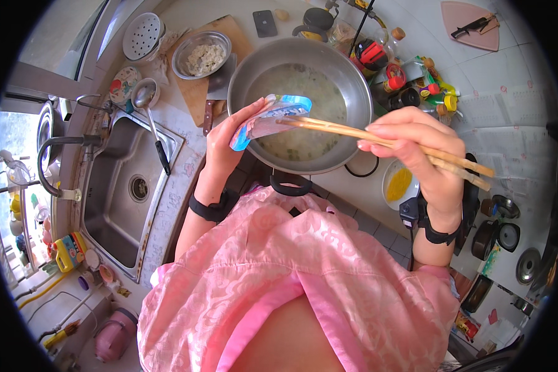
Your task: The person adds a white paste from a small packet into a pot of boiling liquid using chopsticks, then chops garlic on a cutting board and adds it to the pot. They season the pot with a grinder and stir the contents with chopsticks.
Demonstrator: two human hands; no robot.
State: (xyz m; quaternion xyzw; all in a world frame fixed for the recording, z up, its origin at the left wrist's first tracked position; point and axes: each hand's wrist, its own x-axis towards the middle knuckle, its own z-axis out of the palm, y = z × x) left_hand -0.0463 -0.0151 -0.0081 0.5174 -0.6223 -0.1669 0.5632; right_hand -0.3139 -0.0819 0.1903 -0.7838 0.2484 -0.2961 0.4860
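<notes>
My left hand grips a blue printed pouch, its mouth turned towards the right. In my right hand is a pair of wooden chopsticks, whose tips reach to the pouch's mouth; whether they are inside it I cannot tell. Both hands are above a wide metal pan. Cloudy liquid with green pieces covers the pan's bottom. A black handle sticks out from the pan's near side. What the pouch holds is hidden.
Left of the pan, a metal bowl of white pieces and a cleaver rest on a wooden cutting board. A ladle lies across the sink's edge. Seasoning bottles crowd the right; a plate of yellow food sits nearer.
</notes>
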